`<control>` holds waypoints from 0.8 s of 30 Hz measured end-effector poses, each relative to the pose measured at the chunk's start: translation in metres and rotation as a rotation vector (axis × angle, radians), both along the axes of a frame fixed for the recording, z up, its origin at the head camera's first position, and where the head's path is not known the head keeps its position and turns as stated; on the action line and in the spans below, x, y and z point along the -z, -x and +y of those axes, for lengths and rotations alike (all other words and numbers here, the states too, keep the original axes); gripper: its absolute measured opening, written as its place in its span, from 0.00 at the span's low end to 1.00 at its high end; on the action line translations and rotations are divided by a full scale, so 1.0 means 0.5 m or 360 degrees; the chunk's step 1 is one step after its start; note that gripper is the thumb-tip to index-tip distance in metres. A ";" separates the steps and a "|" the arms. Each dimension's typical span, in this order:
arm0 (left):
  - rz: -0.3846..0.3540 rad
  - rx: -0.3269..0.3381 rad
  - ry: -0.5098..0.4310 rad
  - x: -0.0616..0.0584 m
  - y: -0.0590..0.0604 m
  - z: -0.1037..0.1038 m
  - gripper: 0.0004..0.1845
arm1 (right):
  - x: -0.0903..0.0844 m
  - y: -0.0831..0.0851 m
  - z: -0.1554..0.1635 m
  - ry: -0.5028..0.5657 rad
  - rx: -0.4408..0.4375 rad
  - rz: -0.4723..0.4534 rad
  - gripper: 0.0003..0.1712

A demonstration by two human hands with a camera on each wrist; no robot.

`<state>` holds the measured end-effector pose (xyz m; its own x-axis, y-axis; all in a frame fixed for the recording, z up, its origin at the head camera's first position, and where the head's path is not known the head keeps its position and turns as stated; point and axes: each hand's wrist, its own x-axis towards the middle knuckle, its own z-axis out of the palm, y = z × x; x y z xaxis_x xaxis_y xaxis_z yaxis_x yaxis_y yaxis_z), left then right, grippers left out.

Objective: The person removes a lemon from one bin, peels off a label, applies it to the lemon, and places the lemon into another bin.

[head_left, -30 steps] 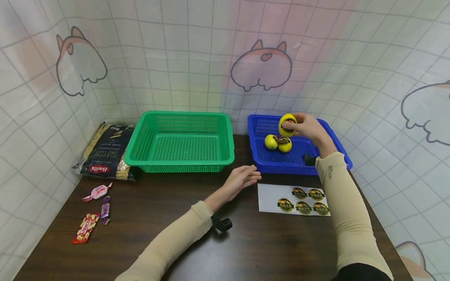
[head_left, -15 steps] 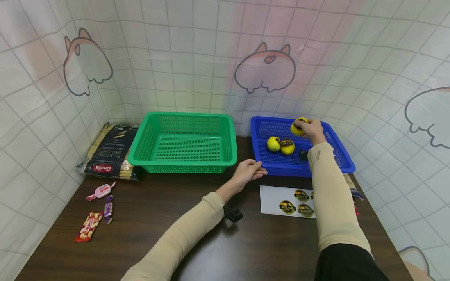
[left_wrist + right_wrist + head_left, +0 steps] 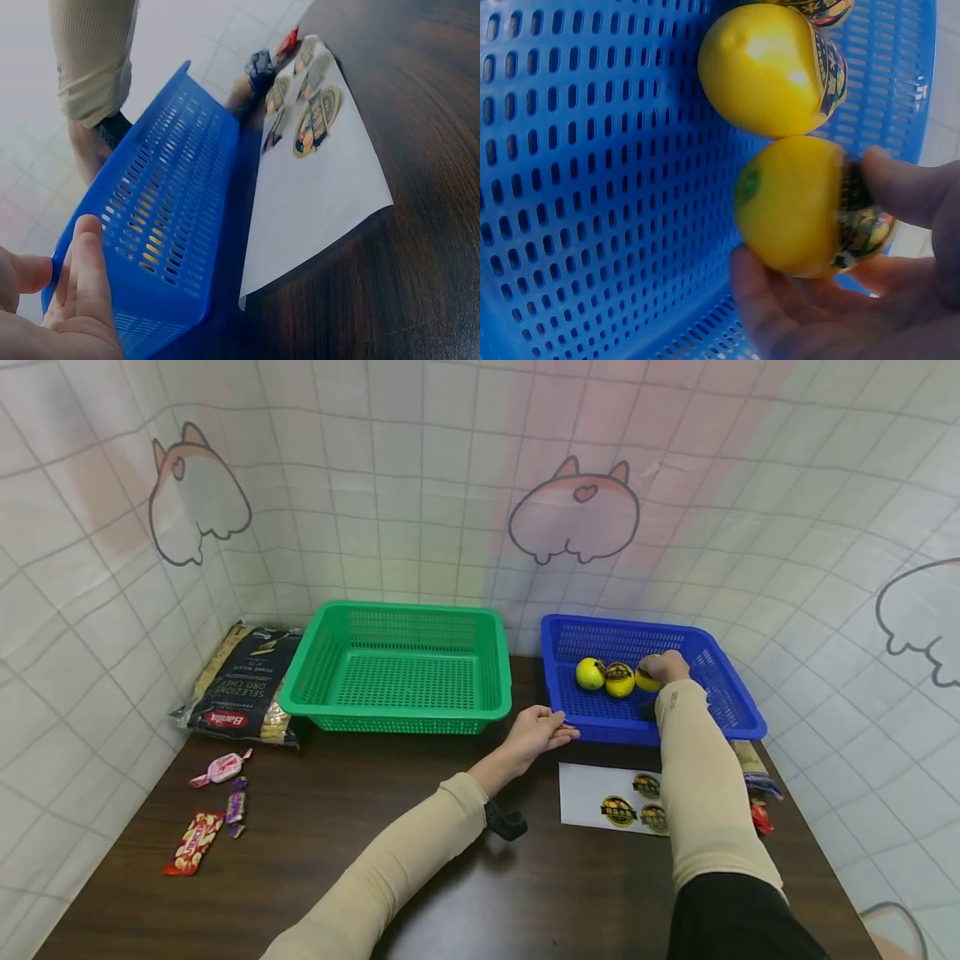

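My right hand (image 3: 667, 667) is inside the blue basket (image 3: 600, 732), its thumb and fingers round a yellow lemon-like fruit (image 3: 795, 206) with a dark label sticker. That fruit touches another labelled yellow fruit (image 3: 761, 71) in the right wrist view. In the head view a third fruit (image 3: 590, 674) completes the row, to the left. My left hand (image 3: 536, 734) pinches the basket's near left corner, thumb over the rim and fingers along the outer wall. Below the basket lies a white sticker sheet (image 3: 581, 793) with several round fruit-shop labels, partly covered by my right forearm.
A green basket (image 3: 405, 718) stands left of the blue one, beside a pasta bag (image 3: 240, 685). A pink-wrapped candy (image 3: 225, 767), a purple-wrapped candy (image 3: 236, 807) and a red snack packet (image 3: 197, 843) lie at the left. A red wrapper (image 3: 761, 817) shows at the right edge.
My right hand has lowered the fruit from above the blue basket to its floor, beside the other two. My left hand has moved slightly right and taken hold of the basket's corner.
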<state>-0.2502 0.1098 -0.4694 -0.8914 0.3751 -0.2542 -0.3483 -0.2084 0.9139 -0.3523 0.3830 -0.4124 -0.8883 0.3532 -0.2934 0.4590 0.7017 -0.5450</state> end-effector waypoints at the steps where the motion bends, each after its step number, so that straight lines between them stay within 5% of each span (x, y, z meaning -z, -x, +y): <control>1: -0.0003 -0.0004 0.0004 0.000 -0.001 0.000 0.03 | 0.004 0.000 0.002 0.0000 -0.0032 -0.0034 0.13; 7: -0.0003 -0.0010 0.0011 0.002 -0.003 0.000 0.03 | 0.011 0.006 0.008 -0.0060 -0.0242 -0.0287 0.26; 12: 0.0013 -0.0023 0.0006 0.001 -0.003 0.004 0.04 | 0.013 0.006 -0.002 -0.0085 -0.0260 -0.0400 0.40; 18: 0.0008 -0.0029 -0.0005 -0.001 -0.006 0.008 0.05 | 0.006 0.006 0.001 -0.0060 -0.0235 -0.0452 0.48; 24: 0.0050 -0.0028 0.0010 0.001 -0.002 0.000 0.07 | -0.036 0.000 -0.007 0.0091 -0.0194 -0.0334 0.52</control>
